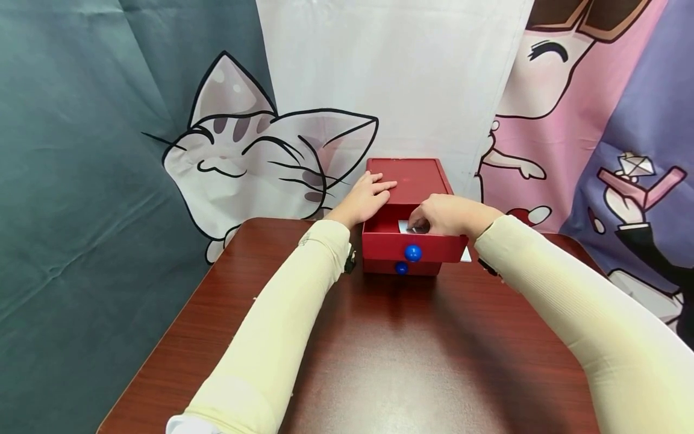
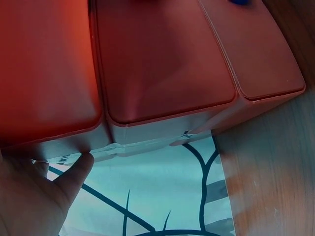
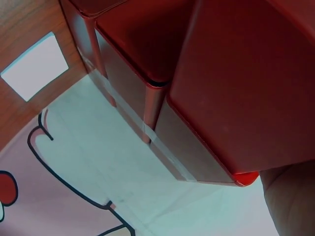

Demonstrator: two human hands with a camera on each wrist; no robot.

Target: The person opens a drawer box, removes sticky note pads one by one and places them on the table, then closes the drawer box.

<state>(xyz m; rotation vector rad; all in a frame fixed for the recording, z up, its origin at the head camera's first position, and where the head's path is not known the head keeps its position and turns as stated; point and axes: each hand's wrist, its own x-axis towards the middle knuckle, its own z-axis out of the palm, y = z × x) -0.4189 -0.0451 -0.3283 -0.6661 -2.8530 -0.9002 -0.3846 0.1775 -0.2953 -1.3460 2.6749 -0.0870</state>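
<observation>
A red drawer box [image 1: 414, 181] stands at the table's back, its upper drawer [image 1: 387, 246] pulled out by a blue knob [image 1: 413, 252]. My left hand [image 1: 365, 202] rests on the box's top left edge, fingers spread; the left wrist view has its thumb [image 2: 78, 174] along the side. Over the drawer's right wall, my right hand [image 1: 447, 216] reaches inside with bent fingers, at a small white card [image 1: 403, 226]. The drawer front hides part of the fingertips, so whether they pinch the card is unclear. The right wrist view catches only this hand's edge [image 3: 293, 196].
Below the pulled-out drawer, a lower drawer with its own blue knob [image 1: 402, 267] is closed. Another white card [image 3: 35, 66] lies on the brown table [image 1: 217, 313] right of the box. A cartoon-printed cloth [image 1: 390, 78] hangs behind the table.
</observation>
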